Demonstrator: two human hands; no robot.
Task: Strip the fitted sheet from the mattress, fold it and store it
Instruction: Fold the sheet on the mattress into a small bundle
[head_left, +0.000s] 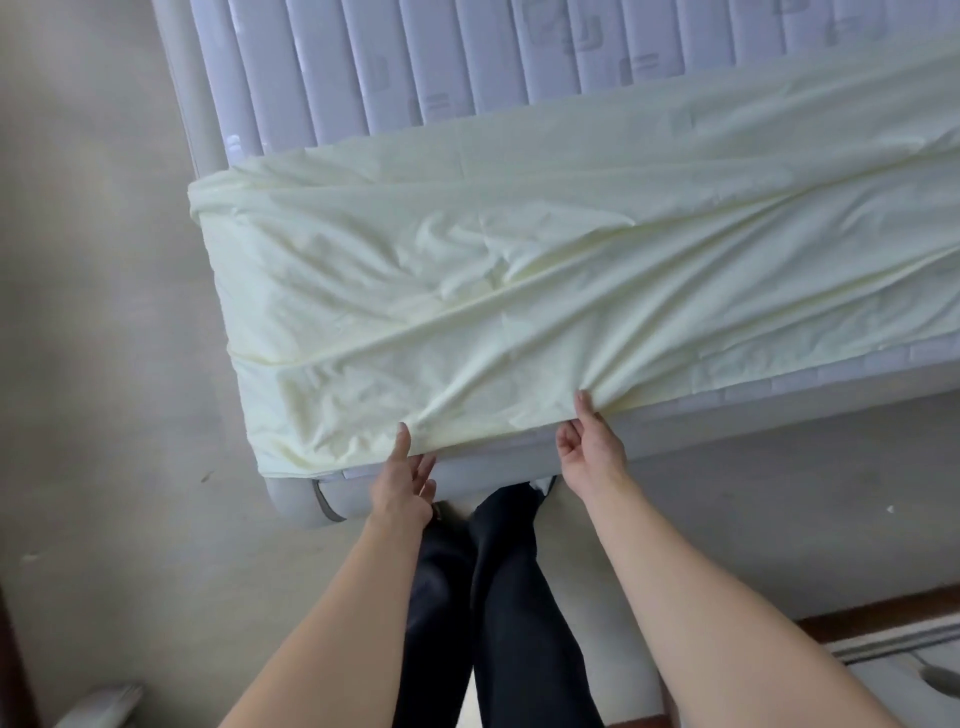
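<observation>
A pale yellow fitted sheet (493, 270) covers the near part of the quilted white mattress (467, 57), wrinkled and bunched, with the far part of the mattress bare. Its near edge hangs over the mattress side. My left hand (402, 480) pinches that edge near the left corner, thumb on top of the cloth and fingers below. My right hand (589, 441) pinches the same edge further right, thumb on top, fingers curled under the hem. Creases in the sheet run toward both grips.
The mattress lies on a padded grey bed frame (483, 473) with a rounded corner at the lower left. Beige floor surrounds the bed. My legs in dark trousers (498, 597) stand against the frame. A wooden edge and striped cloth (893, 639) show at the lower right.
</observation>
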